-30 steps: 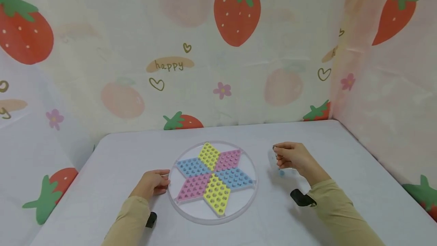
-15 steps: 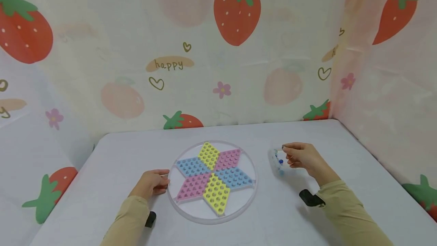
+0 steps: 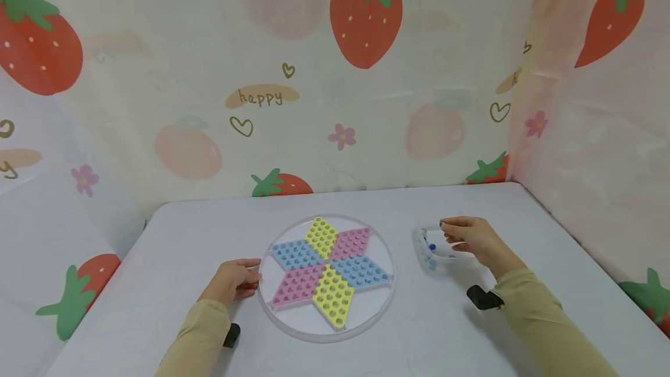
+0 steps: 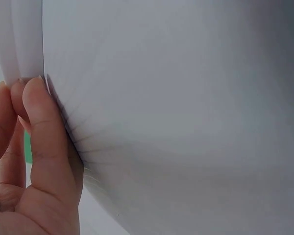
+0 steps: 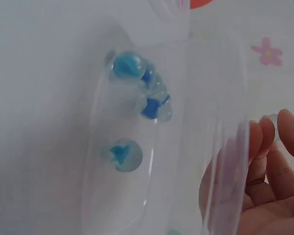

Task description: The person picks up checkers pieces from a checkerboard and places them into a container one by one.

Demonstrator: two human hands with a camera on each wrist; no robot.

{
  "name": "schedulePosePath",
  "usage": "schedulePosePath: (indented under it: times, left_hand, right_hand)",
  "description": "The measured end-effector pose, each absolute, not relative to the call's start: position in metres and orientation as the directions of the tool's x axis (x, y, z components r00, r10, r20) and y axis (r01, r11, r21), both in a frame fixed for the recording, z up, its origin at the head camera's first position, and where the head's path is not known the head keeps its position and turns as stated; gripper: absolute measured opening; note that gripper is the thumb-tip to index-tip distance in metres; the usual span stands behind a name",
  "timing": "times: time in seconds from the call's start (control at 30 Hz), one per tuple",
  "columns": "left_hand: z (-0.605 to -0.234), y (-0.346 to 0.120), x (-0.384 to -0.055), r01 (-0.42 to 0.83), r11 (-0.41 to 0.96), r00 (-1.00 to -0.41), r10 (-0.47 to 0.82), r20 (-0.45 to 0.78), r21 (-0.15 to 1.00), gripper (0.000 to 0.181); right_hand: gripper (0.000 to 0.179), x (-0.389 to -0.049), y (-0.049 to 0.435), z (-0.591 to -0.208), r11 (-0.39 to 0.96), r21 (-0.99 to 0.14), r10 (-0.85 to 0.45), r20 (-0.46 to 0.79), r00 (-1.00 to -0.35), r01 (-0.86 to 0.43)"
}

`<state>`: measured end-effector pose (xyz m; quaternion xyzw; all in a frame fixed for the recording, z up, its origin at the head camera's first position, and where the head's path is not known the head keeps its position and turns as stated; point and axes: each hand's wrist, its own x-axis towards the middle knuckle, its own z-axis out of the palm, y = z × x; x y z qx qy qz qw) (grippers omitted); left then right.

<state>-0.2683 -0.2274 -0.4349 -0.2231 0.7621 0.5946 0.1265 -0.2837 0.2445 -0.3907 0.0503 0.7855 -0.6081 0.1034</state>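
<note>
My left hand [image 3: 232, 281] holds the left rim of a round Chinese checkers board [image 3: 325, 338], thumb and fingertips at its edge. A star of yellow, pink and blue hole-filled sections [image 3: 335, 301] covers the board. To the right, my right hand [image 3: 476, 240] is raised over a clear plastic box [image 3: 455, 259] and pinches a small glass marble [image 5: 274, 126] between thumb and fingers. Several marbles lie inside the box; in the right wrist view a turquoise-swirled marble [image 5: 129, 65] and a dark blue one [image 5: 150, 108] show through its wall.
A white-covered table [image 3: 408, 336] bears the board and the box. Behind it and along both sides hang cloth panels [image 3: 324, 45] printed with strawberries.
My right hand has moved to the right with the marble pinched, uncovering more of the clear box and the marbles in it. The left hand and the board have stayed put.
</note>
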Motion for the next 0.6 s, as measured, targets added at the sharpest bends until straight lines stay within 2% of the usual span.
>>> schedulePosePath:
  times: [0.2, 0.6]
  left_hand:
    - [-0.435, -0.227, -0.268, -0.495, 0.206, -0.867, -0.182, -0.464, 0.844, 0.048]
    - [-0.436, -0.228, -0.27, -0.52, 0.215, -0.852, -0.19, -0.487, 0.826, 0.046]
  right_hand:
    - [0.053, -0.29, 0.249, -0.395, 0.305, -0.922, -0.032, -0.259, -0.965, 0.238]
    - [0.044, -0.309, 0.258, -0.405, 0.386, -0.863, -0.011, -0.358, -0.934, 0.326]
